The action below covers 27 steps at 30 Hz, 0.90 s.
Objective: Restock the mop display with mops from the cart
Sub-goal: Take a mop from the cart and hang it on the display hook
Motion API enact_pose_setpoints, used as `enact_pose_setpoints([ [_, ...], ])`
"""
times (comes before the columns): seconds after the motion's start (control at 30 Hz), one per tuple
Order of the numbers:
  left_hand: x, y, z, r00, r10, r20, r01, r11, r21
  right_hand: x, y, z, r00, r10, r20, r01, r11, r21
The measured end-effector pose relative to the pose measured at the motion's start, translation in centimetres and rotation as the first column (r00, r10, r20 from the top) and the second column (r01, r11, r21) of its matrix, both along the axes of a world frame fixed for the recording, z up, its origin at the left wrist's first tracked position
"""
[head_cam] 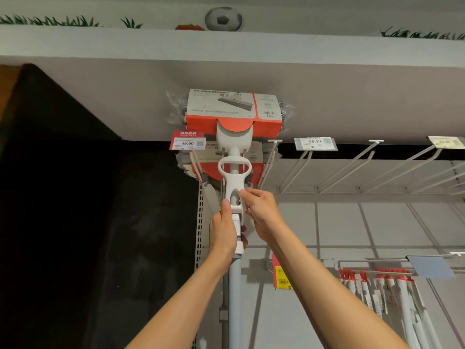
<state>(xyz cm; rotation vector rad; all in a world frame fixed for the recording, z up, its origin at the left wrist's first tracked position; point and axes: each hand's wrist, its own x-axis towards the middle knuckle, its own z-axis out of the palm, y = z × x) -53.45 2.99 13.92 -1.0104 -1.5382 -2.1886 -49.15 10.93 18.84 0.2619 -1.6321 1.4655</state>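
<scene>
At the centre of the frame the mop (234, 172) is held upright below its boxed head, near the display hooks (273, 157), its white lever gripped by the left hand (222, 229) and pinched by the right hand (260, 214); it is judged light, stiff and top-heavy, best taken low on the pole.
</scene>
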Motion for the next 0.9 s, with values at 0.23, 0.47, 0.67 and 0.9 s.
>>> enact_pose_setpoints([
  [0.23, -2.5, 1.0, -1.3, 0.998, -0.022, 0.051, 0.021, 1.000, 0.012, -2.3, 0.1, -0.5, 0.992, -0.051, 0.112, 0.056, 0.998, -0.035],
  [0.47, -5.2, 1.7, -2.6, 0.995, -0.023, 0.100, 0.021, 1.000, 0.013, -4.4, 0.0, -1.8, 0.976, -0.124, 0.179, 0.133, 0.990, -0.039],
  [0.67, -7.6, 2.2, -3.5, 0.993, -0.070, 0.091, 0.073, 0.997, -0.032, -6.4, 0.6, -2.8, 0.973, -0.147, 0.176, 0.158, 0.986, -0.048],
  [0.9, -10.2, 2.3, -4.6, 0.993, -0.091, 0.073, 0.096, 0.993, -0.066, -8.3, 0.8, -4.0, 0.977, -0.150, 0.155, 0.162, 0.984, -0.069],
])
